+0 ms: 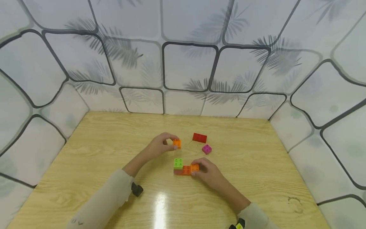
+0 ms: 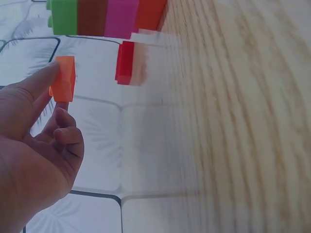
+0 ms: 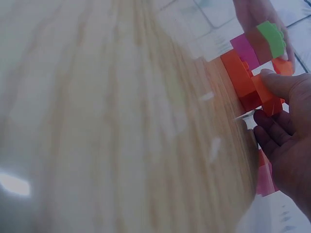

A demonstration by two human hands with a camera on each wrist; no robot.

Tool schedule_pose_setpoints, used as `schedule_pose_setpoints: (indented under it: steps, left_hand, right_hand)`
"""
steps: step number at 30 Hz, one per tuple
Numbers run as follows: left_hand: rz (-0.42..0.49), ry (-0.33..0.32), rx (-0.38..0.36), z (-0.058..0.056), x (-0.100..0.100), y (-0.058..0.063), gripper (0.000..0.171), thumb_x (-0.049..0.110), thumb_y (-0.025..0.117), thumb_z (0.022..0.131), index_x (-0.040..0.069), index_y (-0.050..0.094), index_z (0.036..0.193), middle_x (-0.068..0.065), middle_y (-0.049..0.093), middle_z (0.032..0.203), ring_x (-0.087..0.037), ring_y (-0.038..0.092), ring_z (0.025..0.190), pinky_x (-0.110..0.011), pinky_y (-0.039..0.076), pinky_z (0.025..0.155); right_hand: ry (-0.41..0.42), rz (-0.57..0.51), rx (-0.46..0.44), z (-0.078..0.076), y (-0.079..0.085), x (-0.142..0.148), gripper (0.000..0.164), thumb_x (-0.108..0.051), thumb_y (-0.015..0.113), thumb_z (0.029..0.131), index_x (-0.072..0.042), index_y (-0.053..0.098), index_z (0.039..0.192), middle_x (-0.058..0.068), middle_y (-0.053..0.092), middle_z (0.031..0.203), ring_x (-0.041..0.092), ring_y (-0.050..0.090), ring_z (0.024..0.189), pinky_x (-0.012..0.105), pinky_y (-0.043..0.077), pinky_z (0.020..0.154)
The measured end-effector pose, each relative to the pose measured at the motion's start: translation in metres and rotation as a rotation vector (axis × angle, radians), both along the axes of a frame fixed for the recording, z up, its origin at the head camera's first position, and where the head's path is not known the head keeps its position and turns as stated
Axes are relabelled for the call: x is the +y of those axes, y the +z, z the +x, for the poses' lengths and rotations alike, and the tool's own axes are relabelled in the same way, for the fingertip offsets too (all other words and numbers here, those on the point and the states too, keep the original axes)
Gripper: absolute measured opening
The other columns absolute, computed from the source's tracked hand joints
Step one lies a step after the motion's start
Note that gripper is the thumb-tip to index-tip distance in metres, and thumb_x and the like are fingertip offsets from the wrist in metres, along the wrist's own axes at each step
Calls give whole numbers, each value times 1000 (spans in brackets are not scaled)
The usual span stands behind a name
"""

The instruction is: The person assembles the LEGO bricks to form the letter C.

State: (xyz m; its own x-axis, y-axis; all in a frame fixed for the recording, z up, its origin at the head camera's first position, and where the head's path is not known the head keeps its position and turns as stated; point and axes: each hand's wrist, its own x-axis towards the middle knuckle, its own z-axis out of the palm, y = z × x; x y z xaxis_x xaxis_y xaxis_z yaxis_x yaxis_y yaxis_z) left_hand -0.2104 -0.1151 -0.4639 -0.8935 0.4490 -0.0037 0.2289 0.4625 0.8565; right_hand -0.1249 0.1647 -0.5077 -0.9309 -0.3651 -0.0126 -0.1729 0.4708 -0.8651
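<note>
My left hand [image 1: 159,146] pinches a small orange toy brick [image 1: 177,144] between thumb and fingers, held up above the table in the left wrist view. Nearer the front, my right hand [image 1: 211,175] grips another orange brick [image 1: 195,167] at the right end of a long red-orange brick [image 1: 186,170]. On that long brick's left end rises a stack, with a green brick [image 1: 178,163] on top, a brown brick [image 3: 258,44] under it and a magenta brick [image 3: 244,51] below. The right fingertips partly cover the gripped orange brick.
A red rectangular brick [image 1: 199,137] lies on the wooden table [image 1: 120,127] behind the hands. Close to it lies a loose magenta brick [image 1: 206,149]. A patterned white curtain [image 1: 188,66] surrounds the table at the back and sides.
</note>
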Motion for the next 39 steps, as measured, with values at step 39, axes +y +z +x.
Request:
schedule_pose_setpoints:
  steps: [39]
  left_hand:
    - [32,-12,29,72,4,14,34,33,77,90,30,69,123,7,60,116,-18,47,83,-25,43,60]
  right_hand:
    - [14,-30,16,0,0,1,30,-32,76,91,-26,65,119,-10,64,121,13,55,120,38,42,109]
